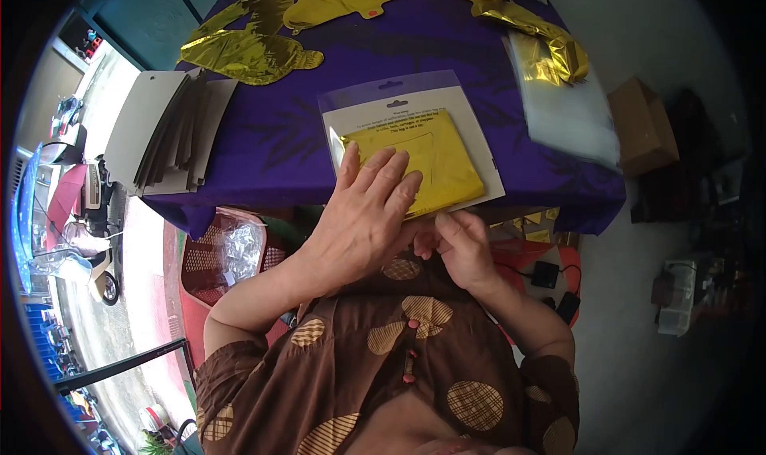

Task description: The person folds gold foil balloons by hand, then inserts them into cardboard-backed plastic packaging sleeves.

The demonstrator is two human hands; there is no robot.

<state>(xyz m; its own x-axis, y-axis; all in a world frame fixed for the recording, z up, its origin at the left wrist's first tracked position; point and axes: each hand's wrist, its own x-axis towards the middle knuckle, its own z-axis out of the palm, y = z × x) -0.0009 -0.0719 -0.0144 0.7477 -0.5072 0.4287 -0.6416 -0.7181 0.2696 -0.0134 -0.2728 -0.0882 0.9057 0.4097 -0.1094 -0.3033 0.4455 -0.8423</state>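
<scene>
A clear plastic bag (443, 81) lies at the near edge of the table, with a white printed card (469, 136) inside. On the card rests a folded gold foil balloon (451, 164). My left hand (359, 207) is spread over the lower left of this packet, fingers stretched out and touching the gold foil. At the packet's near edge, my right hand (467, 247) is closed, with thumb and curled fingers at the bag's bottom edge. Part of its grip is hidden under the thumb.
A purple cloth (271, 136) covers the table. White cards (152, 128) stand stacked at left. Flat gold foil balloons (255, 56) lie at the back. Clear bags (558, 112) with gold foil on top are at right, near a cardboard box (642, 128). A red basket (203, 255) stands below left.
</scene>
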